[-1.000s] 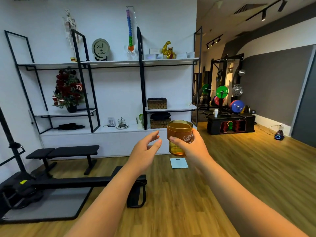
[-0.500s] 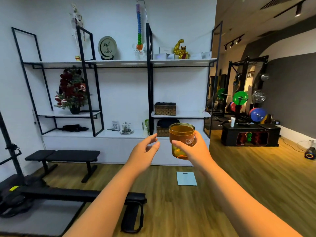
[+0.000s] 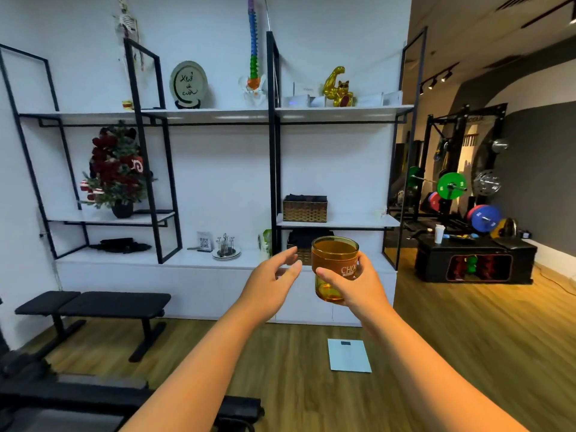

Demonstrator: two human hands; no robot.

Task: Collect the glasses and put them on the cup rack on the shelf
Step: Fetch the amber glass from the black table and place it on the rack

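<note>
An amber, cylindrical glass tumbler (image 3: 335, 267) with white lettering is held upright, gripped by the right hand (image 3: 358, 285). The left hand (image 3: 270, 283) is open and empty beside it.

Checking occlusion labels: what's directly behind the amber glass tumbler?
Behind the amber glass tumbler in the right hand: a woven wicker basket on the white shelf unit, mostly covered; its contents can't be seen.

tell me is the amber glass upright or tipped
Upright: the amber glass sits in the right hand with its round rim on top and base below. The left hand is open beside it.
</note>
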